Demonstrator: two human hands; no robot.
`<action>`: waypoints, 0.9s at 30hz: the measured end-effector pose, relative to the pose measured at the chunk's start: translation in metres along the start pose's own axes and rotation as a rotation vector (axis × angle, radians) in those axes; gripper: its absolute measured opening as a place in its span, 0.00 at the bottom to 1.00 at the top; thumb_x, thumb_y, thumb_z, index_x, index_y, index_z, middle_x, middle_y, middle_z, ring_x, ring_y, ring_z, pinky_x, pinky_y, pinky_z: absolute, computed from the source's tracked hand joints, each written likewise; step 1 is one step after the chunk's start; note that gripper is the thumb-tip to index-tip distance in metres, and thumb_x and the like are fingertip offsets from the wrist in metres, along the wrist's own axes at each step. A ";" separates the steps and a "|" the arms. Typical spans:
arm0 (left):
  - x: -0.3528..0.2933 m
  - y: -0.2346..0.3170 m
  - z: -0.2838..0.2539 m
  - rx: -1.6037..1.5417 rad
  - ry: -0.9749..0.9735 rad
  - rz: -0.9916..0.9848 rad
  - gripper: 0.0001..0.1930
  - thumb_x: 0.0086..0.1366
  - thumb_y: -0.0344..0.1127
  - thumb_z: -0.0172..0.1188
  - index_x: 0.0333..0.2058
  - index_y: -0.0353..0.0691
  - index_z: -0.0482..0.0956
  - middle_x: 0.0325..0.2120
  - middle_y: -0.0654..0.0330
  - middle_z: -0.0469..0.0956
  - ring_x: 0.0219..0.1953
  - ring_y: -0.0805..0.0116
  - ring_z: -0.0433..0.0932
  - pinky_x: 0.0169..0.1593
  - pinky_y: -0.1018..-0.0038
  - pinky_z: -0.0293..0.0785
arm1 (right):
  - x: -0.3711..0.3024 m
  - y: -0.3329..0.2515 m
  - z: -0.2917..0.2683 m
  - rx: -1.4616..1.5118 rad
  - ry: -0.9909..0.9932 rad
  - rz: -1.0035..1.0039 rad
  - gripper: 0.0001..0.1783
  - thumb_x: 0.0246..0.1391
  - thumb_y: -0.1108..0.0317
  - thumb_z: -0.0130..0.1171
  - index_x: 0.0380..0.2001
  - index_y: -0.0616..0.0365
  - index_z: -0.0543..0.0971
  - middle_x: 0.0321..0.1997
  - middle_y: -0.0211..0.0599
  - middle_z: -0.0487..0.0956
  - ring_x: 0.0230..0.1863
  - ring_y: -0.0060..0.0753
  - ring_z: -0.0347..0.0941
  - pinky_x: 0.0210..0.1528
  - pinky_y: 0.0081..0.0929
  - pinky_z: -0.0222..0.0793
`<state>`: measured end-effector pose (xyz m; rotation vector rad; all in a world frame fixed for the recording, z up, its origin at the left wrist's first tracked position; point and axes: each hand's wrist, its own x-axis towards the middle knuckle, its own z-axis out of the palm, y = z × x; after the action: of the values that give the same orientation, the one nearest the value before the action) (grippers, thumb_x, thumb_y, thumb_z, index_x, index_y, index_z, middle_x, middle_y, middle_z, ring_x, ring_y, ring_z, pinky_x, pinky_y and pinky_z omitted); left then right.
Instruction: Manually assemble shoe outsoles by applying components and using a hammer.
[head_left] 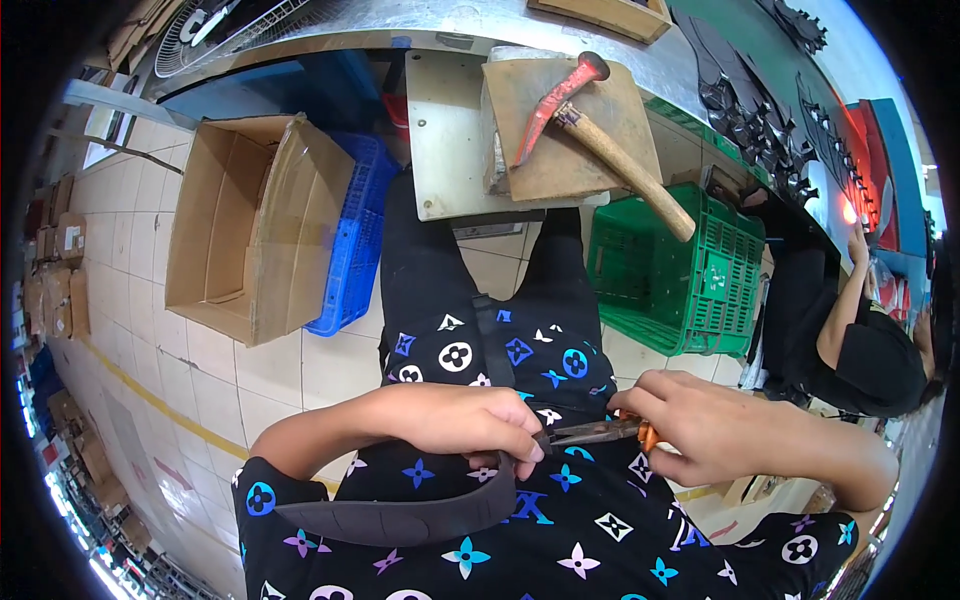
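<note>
My left hand (470, 425) is closed, thumb and fingers pinching the end of a dark grey band (400, 515). The band curves round in front of my patterned black clothing, its wide part hanging to the left. My right hand (690, 425) is wrapped around the orange handles of slim metal pliers (595, 432). The jaws of the pliers point left and meet a small dark piece at my left fingertips. Fingers hide whether the jaws grip it. Beyond my knees, a hammer (620, 165) with a red head and wooden handle lies on a brown board (550, 85).
An open cardboard box (215, 230) stands beside a blue crate (360, 230) on the left. A green crate (690, 270) sits right of my legs. Dark parts (745, 100) lie along the bench at the upper right, where another person (865, 350) works.
</note>
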<state>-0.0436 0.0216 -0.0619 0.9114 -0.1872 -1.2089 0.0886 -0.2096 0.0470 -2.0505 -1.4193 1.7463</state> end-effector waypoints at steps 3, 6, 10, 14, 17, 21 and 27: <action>0.001 0.000 -0.001 0.022 -0.011 0.035 0.18 0.69 0.44 0.51 0.31 0.33 0.80 0.16 0.67 0.69 0.21 0.78 0.68 0.27 0.77 0.62 | 0.000 0.004 -0.001 0.085 0.003 -0.060 0.27 0.60 0.57 0.59 0.55 0.66 0.71 0.42 0.53 0.75 0.48 0.57 0.73 0.51 0.44 0.70; 0.001 -0.003 -0.001 0.034 -0.047 0.015 0.18 0.69 0.44 0.51 0.31 0.34 0.80 0.16 0.67 0.69 0.21 0.78 0.68 0.28 0.77 0.63 | 0.006 0.012 0.005 0.147 -0.033 -0.111 0.29 0.60 0.48 0.60 0.49 0.66 0.73 0.39 0.52 0.75 0.46 0.56 0.74 0.50 0.45 0.70; -0.001 0.004 -0.004 0.105 -0.066 -0.040 0.18 0.71 0.43 0.50 0.33 0.34 0.80 0.22 0.66 0.74 0.26 0.77 0.71 0.32 0.76 0.67 | 0.011 0.015 0.009 0.116 -0.057 -0.131 0.28 0.59 0.46 0.59 0.45 0.64 0.73 0.34 0.49 0.76 0.42 0.55 0.75 0.45 0.45 0.71; -0.007 0.008 0.001 0.233 -0.023 -0.087 0.19 0.74 0.45 0.47 0.35 0.34 0.78 0.26 0.60 0.76 0.30 0.71 0.75 0.36 0.71 0.71 | 0.014 0.013 0.017 0.091 -0.026 -0.065 0.26 0.58 0.49 0.62 0.43 0.63 0.74 0.31 0.47 0.76 0.35 0.55 0.75 0.39 0.46 0.71; -0.017 0.026 0.008 0.352 0.060 -0.142 0.21 0.75 0.47 0.46 0.34 0.33 0.75 0.23 0.55 0.72 0.30 0.64 0.75 0.36 0.68 0.70 | 0.017 0.015 0.017 0.100 0.002 -0.094 0.25 0.56 0.51 0.65 0.44 0.62 0.74 0.30 0.47 0.75 0.33 0.55 0.75 0.37 0.46 0.71; -0.025 0.031 0.009 0.524 0.079 -0.134 0.22 0.75 0.49 0.44 0.33 0.34 0.72 0.21 0.52 0.69 0.30 0.58 0.74 0.37 0.66 0.71 | 0.022 0.015 0.011 0.175 -0.061 -0.071 0.22 0.53 0.57 0.68 0.43 0.60 0.74 0.30 0.45 0.74 0.35 0.54 0.75 0.38 0.46 0.70; -0.022 0.025 0.001 0.370 -0.047 -0.072 0.21 0.73 0.46 0.43 0.32 0.31 0.73 0.25 0.56 0.77 0.32 0.64 0.78 0.38 0.67 0.73 | 0.020 0.007 0.006 -0.329 0.246 -0.246 0.16 0.50 0.61 0.67 0.38 0.55 0.74 0.30 0.41 0.71 0.36 0.45 0.73 0.39 0.39 0.65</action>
<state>-0.0350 0.0411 -0.0369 1.2191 -0.4294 -1.2858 0.0861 -0.2032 0.0262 -2.0363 -1.8773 1.1861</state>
